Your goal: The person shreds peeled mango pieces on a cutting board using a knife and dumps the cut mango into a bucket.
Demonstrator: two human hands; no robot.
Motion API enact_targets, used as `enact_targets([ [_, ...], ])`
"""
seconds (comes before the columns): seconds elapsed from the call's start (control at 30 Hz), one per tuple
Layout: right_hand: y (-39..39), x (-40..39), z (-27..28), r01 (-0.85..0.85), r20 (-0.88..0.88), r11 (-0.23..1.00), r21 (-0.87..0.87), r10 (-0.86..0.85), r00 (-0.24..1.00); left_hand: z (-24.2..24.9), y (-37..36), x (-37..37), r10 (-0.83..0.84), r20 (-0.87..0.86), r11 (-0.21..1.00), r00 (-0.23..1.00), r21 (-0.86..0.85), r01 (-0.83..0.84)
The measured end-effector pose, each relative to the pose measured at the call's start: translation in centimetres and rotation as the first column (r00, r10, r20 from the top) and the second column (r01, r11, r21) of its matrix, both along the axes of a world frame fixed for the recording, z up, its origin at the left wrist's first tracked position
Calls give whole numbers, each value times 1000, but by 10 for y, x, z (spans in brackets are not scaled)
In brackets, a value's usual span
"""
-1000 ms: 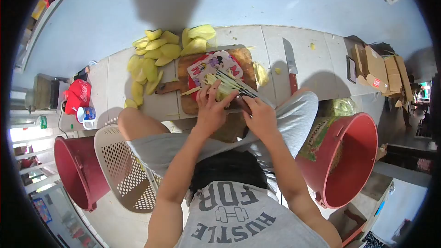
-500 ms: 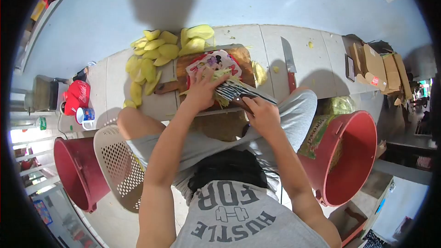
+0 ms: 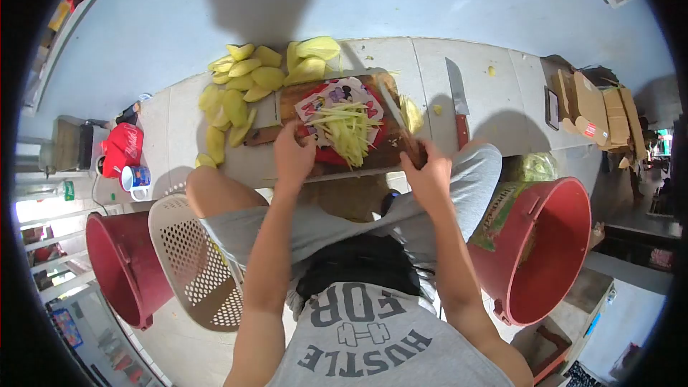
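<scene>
A wooden cutting board [image 3: 289, 102] carries a red-edged plate [image 3: 375, 106] with a cartoon print. Pale green-yellow strips [image 3: 347, 133], seemingly green mango, lie heaped on the plate. My left hand [image 3: 294, 152] has its fingers curled at the plate's left edge, seemingly pinching it. Around a brown knife handle, my right hand [image 3: 428, 172] is closed at the board's right side. That knife [image 3: 391, 106] points away from me, its blade seen narrow beside the plate. A peeled yellow piece [image 3: 411, 114] lies just right of the blade.
Peeled yellow-green pieces [image 3: 234, 106] are piled left of the board. Another knife [image 3: 456, 87] lies to the right, with a phone-like object [image 3: 551, 108] and cardboard [image 3: 582, 104] farther along. Red bins [image 3: 548, 251] and a perforated beige basket [image 3: 192, 254] stand beside my legs.
My left hand has moved off the strips to the plate's left edge. My right hand has drawn the knife from over the strips to the right side, uncovering the heap.
</scene>
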State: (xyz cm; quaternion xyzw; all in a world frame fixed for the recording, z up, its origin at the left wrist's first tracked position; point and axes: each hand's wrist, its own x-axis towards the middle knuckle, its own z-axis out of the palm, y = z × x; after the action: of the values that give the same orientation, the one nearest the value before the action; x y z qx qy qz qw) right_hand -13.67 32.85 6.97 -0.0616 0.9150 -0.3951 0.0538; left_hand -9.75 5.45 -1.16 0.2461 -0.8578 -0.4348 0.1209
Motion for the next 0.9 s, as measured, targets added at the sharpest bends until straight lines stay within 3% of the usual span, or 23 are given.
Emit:
enact_targets([
  [0.07,-16,-12,-12,53,-26,998,-13,-54,998,-2,13,15,28,89,998,996,-50,-24],
  [0.2,-47,-47,-51,-4,-165,999,39,11,986,-16,26,13,100,257,990,961,-126,-69],
  [0.27,-59,-63,-64,-67,-282,989,129,102,954,-17,31,8,110,249,987,962,-145,-75],
  [0.33,-68,-78,-89,-69,-290,983,169,117,950,-16,28,3,127,235,982,964,-168,-89],
  [0.43,-77,-84,-99,-58,-267,968,242,124,956,-17,22,6,102,246,994,964,-54,-92],
  [0.5,-79,-83,-98,-41,-243,959,279,111,964,-15,16,10,189,53,970,981,-165,-178],
  [0.53,-79,-82,-97,-41,-213,962,271,102,972,-19,13,12,187,62,972,980,-159,-176],
  [0.6,-80,-82,-98,-46,-187,964,263,98,977,-25,4,13,60,14,937,998,-344,-52],
  [0.73,-83,-83,-104,-33,-255,980,196,84,963,-25,-6,11,-38,92,926,995,-371,70],
  [0.8,-83,-86,-108,-18,-259,984,177,65,964,-23,-10,13,-83,78,866,993,-488,111],
  [0.83,-84,-88,-110,-13,-261,984,178,60,964,-23,-11,13,-83,78,866,993,-487,111],
  [0.9,-84,-89,-110,-9,-260,984,177,55,964,-14,-11,14,-51,241,931,969,-340,133],
])
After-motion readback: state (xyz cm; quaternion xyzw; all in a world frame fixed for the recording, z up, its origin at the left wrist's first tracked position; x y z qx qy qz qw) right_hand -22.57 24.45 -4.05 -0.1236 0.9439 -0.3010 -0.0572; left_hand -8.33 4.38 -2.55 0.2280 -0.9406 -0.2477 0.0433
